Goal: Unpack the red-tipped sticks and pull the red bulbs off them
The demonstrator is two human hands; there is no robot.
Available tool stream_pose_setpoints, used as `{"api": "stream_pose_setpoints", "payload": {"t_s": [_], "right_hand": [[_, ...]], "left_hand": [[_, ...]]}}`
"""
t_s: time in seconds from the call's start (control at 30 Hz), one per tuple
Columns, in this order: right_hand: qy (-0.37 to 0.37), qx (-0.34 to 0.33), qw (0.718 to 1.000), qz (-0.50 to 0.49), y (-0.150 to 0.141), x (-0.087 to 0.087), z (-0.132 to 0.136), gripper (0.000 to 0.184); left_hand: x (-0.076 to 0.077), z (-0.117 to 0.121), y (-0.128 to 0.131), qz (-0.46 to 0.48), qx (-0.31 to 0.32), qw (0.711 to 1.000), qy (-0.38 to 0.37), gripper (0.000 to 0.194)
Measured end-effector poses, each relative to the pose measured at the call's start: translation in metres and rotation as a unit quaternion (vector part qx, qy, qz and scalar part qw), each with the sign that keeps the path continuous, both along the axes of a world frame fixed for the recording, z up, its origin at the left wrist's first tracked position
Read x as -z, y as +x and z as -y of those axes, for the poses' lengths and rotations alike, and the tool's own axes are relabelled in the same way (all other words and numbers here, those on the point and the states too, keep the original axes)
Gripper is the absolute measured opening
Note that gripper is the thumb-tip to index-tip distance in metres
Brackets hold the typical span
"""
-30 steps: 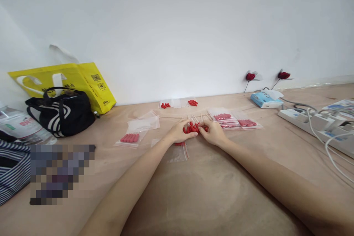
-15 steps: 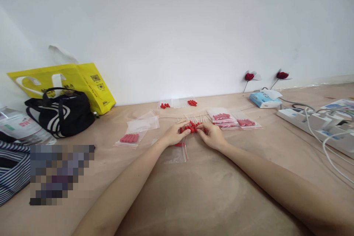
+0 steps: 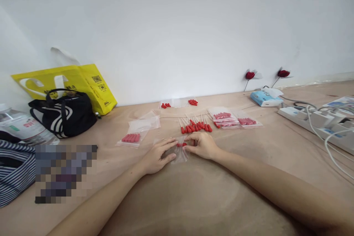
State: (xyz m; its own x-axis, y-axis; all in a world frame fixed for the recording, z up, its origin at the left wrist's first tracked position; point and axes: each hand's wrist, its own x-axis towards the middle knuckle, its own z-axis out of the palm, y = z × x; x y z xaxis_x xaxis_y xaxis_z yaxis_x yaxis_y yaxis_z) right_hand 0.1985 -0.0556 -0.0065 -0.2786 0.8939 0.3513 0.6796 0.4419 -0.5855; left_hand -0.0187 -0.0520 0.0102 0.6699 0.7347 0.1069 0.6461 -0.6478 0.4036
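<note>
Partway, by the look of it: several bags [image 3: 131, 138] are filled, while red-tipped sticks [image 3: 195, 127] are left loose beyond the hands. Clear bag [image 3: 181, 157] is set on worktop [image 3: 190, 195] between both grips. Left hand [image 3: 158, 157] is laid at its left side, unclenched. Right hand [image 3: 202, 145] is curled at red pieces [image 3: 178, 145] there; firm pinch can't be confirmed.

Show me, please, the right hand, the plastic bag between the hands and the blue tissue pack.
Right hand [image 3: 204, 145]: head view, back of the hand.
Plastic bag [image 3: 181, 157]: head view, its clear near part.
Blue tissue pack [image 3: 261, 98]: head view, its blue wrapper.
</note>
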Motion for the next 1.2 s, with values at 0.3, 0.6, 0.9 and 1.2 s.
{"api": "stream_pose_setpoints", "payload": {"t_s": [0.3,0.6,0.9,1.2], "right_hand": [[0.017,0.016,0.999,0.044,-0.005,0.002,0.004,0.008],[0.074,0.011,0.986,-0.151,0.052,0.000,0.017,0.015],[0.208,0.152,0.962,-0.089,0.066,-0.002,-0.013,0.015],[0.198,0.205,0.954,0.097,0.043,0.012,-0.046,0.014]], "left_hand": [[-0.001,0.000,0.003,0.011,0.009,1.000,-0.002,0.044],[0.000,0.000,0.001,-0.004,-0.005,1.000,-0.001,0.046],[-0.001,0.004,0.001,-0.079,0.016,0.997,0.016,0.042],[0.003,-0.012,-0.012,0.014,-0.139,0.986,0.094,0.031]]}}
